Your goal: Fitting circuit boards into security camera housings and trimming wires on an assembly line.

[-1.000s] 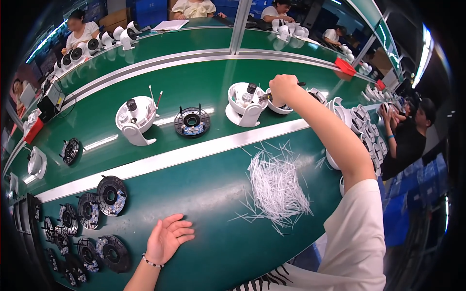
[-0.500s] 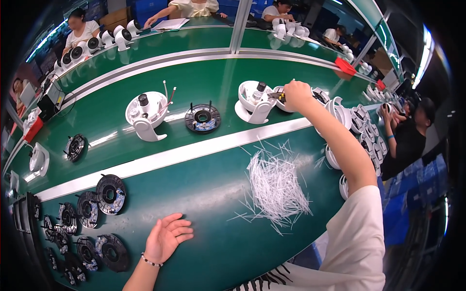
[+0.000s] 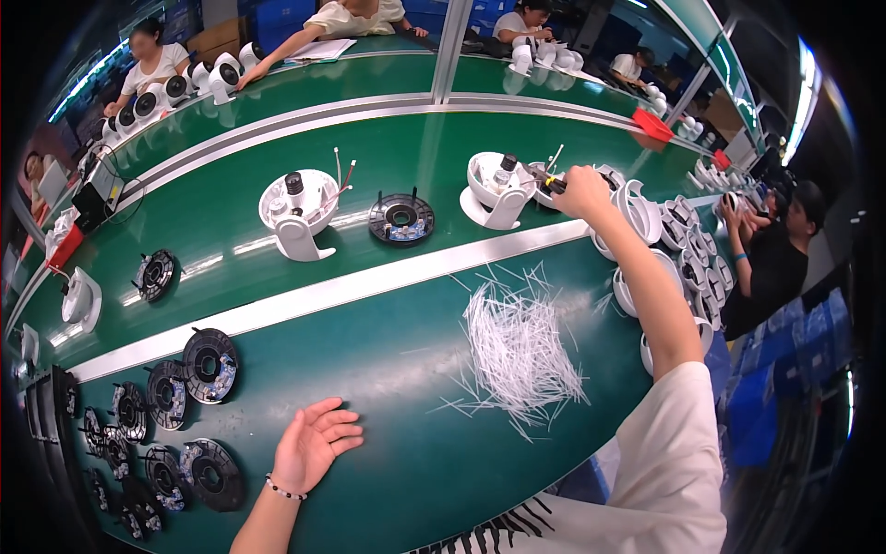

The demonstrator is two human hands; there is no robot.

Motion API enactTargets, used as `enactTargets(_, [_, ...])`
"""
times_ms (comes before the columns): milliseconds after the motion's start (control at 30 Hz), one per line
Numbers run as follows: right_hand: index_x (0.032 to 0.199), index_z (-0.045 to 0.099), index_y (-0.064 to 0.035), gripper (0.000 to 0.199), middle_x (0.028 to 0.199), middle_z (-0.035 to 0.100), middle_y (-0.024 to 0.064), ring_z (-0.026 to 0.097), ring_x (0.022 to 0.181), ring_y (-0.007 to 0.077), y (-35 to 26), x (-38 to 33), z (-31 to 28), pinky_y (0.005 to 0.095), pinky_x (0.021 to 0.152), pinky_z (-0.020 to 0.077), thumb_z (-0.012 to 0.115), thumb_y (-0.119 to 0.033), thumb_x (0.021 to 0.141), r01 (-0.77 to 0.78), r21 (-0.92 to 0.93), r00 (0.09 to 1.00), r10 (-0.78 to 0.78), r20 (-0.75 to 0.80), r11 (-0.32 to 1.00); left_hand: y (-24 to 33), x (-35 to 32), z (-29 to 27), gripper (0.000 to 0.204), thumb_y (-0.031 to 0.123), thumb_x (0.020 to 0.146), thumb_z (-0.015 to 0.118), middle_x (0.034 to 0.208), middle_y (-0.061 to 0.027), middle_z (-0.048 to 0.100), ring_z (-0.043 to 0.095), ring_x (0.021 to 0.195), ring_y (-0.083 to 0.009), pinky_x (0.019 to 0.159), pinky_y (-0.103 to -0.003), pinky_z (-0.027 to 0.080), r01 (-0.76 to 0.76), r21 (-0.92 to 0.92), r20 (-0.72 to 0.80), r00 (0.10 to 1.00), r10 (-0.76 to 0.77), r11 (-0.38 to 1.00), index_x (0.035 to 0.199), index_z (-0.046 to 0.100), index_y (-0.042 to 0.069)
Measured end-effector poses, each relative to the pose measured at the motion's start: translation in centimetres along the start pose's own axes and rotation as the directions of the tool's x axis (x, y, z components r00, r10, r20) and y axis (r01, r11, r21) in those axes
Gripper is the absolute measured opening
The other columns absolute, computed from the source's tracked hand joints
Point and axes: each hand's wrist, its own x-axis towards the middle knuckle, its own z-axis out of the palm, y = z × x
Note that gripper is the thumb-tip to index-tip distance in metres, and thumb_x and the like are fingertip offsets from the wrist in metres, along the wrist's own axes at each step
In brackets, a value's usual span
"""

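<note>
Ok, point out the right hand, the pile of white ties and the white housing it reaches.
right hand [image 3: 580, 191], head view, back of the hand
white ties [image 3: 519, 351], head view, middle of the pile
white housing [image 3: 491, 189], head view, front wall

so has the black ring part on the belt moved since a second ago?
Yes. The black ring part has slid right along the green belt, nearer the steel post.

A green table [image 3: 388, 369] carries a loose heap of thin white strips [image 3: 519, 349] near its near edge. Black round discs [image 3: 175, 415] cluster at its left end. Beyond a pale stripe, two white housings [image 3: 297, 210] and another black disc [image 3: 401, 219] sit on the belt.
</note>
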Motion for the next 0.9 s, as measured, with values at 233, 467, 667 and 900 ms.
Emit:
enactTargets(233, [0.078, 0.068, -0.0093, 0.024, 0.068, 0.062, 0.0141, 0.06, 0.068, 0.0311, 1.5, -4.1, -2.7, 0.0384, 0.064, 0.0488, 0.064, -0.029, 0.064, 0.01, 0.152, 0.976, 0.024, -0.218, 0.988, 0.0, -0.1, -0.1, 0.048, 0.037, 0.092, 0.029, 0.11, -0.0198, 0.052, 0.053, 0.099, -0.0306, 0.088, -0.045, 0.041, 0.0, 0.005, -0.012, 1.0, 0.0, 1.0, 0.119, 0.041, -0.001])
enactTargets(467, [0.085, 0.061, -0.004, 0.03, 0.078, 0.057, 0.0106, 0.055, 0.079, 0.0283, -0.7, -8.4, -4.0, 0.0363, 0.069, 0.0446, 0.067, -0.02, 0.061, 0.474, 0.156, 0.871, -0.435, -0.228, 0.867, 0.2, 0.1, 0.1, 0.049, 0.038, 0.092, 0.03, 0.111, -0.0195, 0.052, 0.053, 0.099, -0.0303, 0.088, -0.045, 0.041, -0.012, 0.015, -0.019, 1.0, 0.012, 1.0, 0.12, 0.04, -0.001])
enactTargets(667, [0.086, 0.06, -0.0041, 0.035, 0.077, 0.055, 0.0118, 0.055, 0.079, 0.0283, -6.3, -7.4, -2.7, 0.0374, 0.07, 0.0441, 0.069, -0.025, 0.06, 0.541, 0.125, 0.835, -0.513, -0.198, 0.832, 0.1, 1.1, 1.3, 0.035, 0.023, 0.09, 0.04, 0.103, -0.0188, 0.055, 0.057, 0.09, -0.0265, 0.08, -0.039, 0.047, -0.107, 0.2, -0.129, 0.983, 0.134, 0.974, 0.116, 0.043, -0.001])
enactTargets(900, [0.091, 0.06, 0.0025, 0.037, 0.076, 0.06, 0.0098, 0.059, 0.07, 0.0163, -7.1, -10.7, -2.3, 0.0254, 0.064, 0.046, 0.071, -0.018, 0.063, 0.313, 0.841, 0.95, -0.151, -0.274, 0.442, 1.8, 20.2, 8.2, 0.034, 0.003, 0.07, 0.058, 0.102, -0.0134, 0.054, 0.056, 0.091, -0.0291, 0.077, -0.034, 0.047, -0.556, 0.735, 0.674, 0.543, 0.5, -0.387, 0.104, 0.052, 0.004])
